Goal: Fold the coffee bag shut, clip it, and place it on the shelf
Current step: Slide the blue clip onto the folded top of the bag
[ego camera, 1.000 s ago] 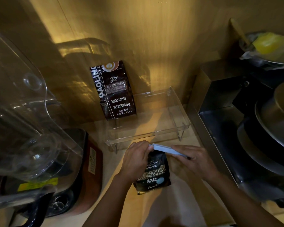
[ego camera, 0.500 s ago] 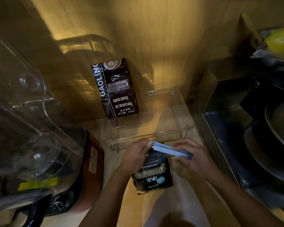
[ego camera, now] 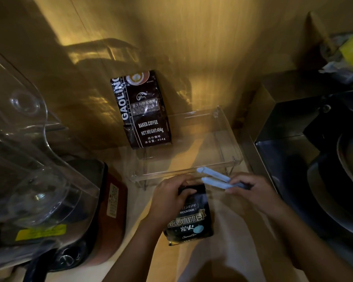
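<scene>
Coffee bag (ego camera: 189, 215) lies flat on the counter (ego camera: 165, 261) just in front of the clear shelf (ego camera: 228, 139), its folded top pinned under my left hand (ego camera: 169, 197), whose fingers curl closed over that edge. My right hand (ego camera: 251, 192) pinches the hinge end of the pale blue clip (ego camera: 214, 178), whose two arms are spread apart in a V beside the bag's top, not yet on it. A second, larger coffee bag (ego camera: 144, 110) stands upright on the shelf against the wall. A blender (ego camera: 39, 159) sits to the left.
</scene>
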Demonstrator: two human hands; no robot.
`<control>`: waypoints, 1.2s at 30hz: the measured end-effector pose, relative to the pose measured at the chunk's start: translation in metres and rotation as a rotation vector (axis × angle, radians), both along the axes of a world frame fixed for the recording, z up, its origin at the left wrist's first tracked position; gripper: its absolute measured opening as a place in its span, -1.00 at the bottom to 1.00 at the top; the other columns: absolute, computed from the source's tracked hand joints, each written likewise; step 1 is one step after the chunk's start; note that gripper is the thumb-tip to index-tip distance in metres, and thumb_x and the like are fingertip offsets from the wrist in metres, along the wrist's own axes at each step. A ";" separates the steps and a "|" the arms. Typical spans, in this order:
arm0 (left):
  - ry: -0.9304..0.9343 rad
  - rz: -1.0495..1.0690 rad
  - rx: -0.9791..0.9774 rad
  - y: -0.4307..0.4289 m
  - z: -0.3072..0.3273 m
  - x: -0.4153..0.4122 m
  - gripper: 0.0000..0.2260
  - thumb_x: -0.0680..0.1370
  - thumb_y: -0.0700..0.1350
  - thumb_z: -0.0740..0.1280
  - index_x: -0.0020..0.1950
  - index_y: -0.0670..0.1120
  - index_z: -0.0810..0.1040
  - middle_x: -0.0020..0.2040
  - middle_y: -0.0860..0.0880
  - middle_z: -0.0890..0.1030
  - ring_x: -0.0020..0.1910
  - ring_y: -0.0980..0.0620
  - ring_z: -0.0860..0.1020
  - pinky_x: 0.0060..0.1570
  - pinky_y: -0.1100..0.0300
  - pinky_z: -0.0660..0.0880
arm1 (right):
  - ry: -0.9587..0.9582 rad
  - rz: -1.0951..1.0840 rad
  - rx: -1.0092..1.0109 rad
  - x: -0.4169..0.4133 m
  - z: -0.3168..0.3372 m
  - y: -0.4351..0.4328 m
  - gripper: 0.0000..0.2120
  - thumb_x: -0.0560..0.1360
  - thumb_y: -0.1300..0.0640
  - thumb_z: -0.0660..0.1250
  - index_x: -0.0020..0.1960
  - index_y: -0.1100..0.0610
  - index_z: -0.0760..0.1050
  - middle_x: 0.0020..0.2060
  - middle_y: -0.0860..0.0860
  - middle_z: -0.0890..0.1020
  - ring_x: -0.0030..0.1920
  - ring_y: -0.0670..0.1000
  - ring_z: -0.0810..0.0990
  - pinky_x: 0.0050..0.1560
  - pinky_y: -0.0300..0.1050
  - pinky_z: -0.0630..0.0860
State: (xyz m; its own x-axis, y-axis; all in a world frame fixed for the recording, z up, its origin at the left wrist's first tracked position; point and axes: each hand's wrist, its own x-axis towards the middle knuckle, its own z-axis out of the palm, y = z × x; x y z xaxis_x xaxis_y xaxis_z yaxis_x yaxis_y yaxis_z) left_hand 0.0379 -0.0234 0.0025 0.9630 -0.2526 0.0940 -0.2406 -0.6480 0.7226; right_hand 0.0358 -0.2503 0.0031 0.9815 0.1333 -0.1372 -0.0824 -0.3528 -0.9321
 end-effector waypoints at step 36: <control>0.003 0.035 0.236 -0.023 0.007 -0.018 -0.85 0.49 -0.19 0.24 -0.17 0.05 0.37 -0.24 0.08 0.52 -0.27 0.30 0.28 -0.20 0.40 0.17 | -0.169 0.483 -0.489 0.026 0.008 0.024 -0.79 0.34 0.00 0.43 -0.05 0.00 0.57 -0.29 -0.23 0.44 -0.20 -0.14 0.43 -0.20 -0.19 0.30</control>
